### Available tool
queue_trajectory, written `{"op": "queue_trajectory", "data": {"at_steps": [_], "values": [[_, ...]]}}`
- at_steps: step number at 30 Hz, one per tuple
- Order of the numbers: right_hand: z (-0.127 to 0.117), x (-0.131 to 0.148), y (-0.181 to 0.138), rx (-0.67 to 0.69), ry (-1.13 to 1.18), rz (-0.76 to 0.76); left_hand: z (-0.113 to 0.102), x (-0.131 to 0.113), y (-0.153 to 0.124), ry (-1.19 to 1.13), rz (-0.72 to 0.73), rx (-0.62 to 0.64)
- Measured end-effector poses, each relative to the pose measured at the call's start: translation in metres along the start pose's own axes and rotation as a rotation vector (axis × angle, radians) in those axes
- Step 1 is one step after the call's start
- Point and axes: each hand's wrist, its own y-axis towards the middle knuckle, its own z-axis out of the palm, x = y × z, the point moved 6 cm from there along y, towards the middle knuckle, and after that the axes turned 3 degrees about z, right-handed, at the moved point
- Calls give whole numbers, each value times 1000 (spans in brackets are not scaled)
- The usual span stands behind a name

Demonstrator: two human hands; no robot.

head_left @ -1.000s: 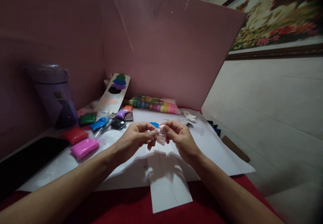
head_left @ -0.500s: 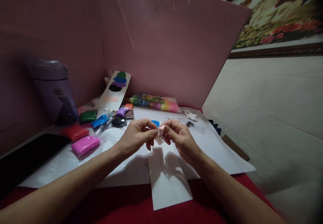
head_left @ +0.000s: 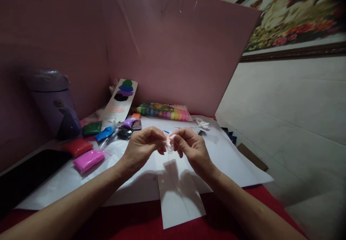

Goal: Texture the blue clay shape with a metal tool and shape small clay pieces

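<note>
Both hands meet over a white card (head_left: 181, 200) that bears a thin drawn line. Between them is a small, crumpled clear plastic wrapper (head_left: 169, 148) with pale pink clay (head_left: 168, 139) in it. My left hand (head_left: 143, 146) is closed, thumb and forefinger pinching the wrapper's left side. With thumb and forefinger together, my right hand (head_left: 191, 148) grips a pale pink bit at the right side; whether that is clay alone or clay inside plastic I cannot tell. Just behind the fingertips a blue patch (head_left: 167, 132) shows, partly hidden.
Left on the white paper (head_left: 229, 160) lie pink (head_left: 88, 160), red (head_left: 77, 146) and green (head_left: 92, 128) clay packets, near a black slab (head_left: 35, 168) and a purple tumbler (head_left: 55, 106). Behind are a colour-daubed card (head_left: 120, 101), a bag of coloured clay (head_left: 163, 111) and a pink partition (head_left: 173, 52).
The hands have drawn slightly apart, and more of the plastic and pale pink clay shows between them. The whole view has shifted a little.
</note>
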Motion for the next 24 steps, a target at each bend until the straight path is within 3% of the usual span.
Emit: {"op": "queue_trajectory", "data": {"at_steps": [4,7,13,17,21,24], "values": [[4,6,-4,28,-117,-102,0,1,0,20,36,22],[5,6,-4,51,-95,-86,1,2,-1,-6,28,25],[-3,5,-3,-71,21,-61,3,1,-1,-39,19,25],[3,10,-5,5,-108,-122,3,1,-1,-42,26,23],[-1,11,-4,-19,5,-94,4,1,-1,-56,46,33],[2,19,-6,18,-99,-168,5,-1,-1,-23,85,45]]}}
